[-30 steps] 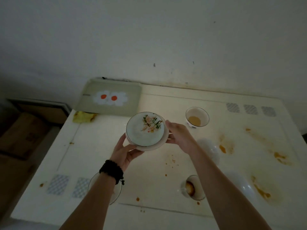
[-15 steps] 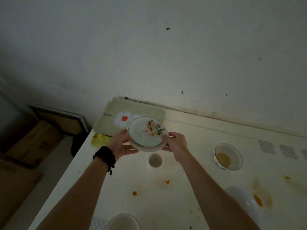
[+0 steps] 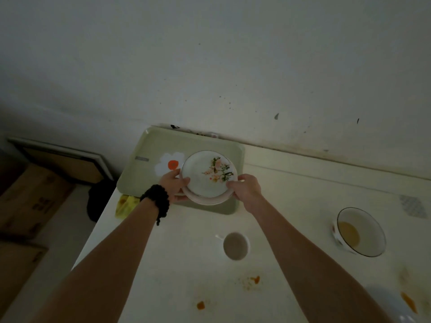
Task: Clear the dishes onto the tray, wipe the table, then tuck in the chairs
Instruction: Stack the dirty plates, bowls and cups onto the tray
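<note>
while both hands grip it by the rim, the round floral plate [image 3: 208, 174], glossy white with pink blossoms, sits atop a second dish [image 3: 210, 199] at frame centre, over the pale green rectangular tray [image 3: 149, 148]. the left hand [image 3: 173, 186] and right hand [image 3: 247, 190] curl around opposite edges. lower right lie a small cup [image 3: 235, 245], a bowl [image 3: 360, 231] and orange stains [image 3: 255, 279] on the smooth cream table [image 3: 291, 183].

White floral plate [image 3: 209, 174] over green tray [image 3: 149, 145] (white-orange daisy print).
</note>
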Tool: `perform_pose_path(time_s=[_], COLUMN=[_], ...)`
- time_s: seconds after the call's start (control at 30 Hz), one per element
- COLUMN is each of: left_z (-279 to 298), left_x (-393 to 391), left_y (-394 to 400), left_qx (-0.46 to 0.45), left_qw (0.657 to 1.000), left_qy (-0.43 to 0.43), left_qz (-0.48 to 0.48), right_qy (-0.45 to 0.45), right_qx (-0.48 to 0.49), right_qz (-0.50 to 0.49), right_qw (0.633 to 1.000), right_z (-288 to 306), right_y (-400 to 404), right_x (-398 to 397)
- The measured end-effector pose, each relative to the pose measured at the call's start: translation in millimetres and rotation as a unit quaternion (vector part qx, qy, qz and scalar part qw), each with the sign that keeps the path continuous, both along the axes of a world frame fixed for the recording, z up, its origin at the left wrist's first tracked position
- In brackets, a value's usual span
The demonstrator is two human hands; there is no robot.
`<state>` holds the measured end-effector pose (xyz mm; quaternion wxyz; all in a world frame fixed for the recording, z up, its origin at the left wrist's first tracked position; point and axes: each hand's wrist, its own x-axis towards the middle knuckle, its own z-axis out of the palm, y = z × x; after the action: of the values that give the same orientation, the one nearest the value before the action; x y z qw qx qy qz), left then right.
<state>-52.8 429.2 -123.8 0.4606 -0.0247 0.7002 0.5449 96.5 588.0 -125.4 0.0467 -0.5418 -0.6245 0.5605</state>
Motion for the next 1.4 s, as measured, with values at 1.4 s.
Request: perform_pose_path(time_s=[1.4], left_z=[7], left_x=[322], left_y=[200], left_qx=[-0.038], left_qw=[0.943], left_qy=[0.043], left_qz=[-0.328], right_qy=[-0.160], right_qx=[0.192], right_qz=[-0.052], right_qw=[0.967], right_z=[47], right_y=[64], right_x=[310])
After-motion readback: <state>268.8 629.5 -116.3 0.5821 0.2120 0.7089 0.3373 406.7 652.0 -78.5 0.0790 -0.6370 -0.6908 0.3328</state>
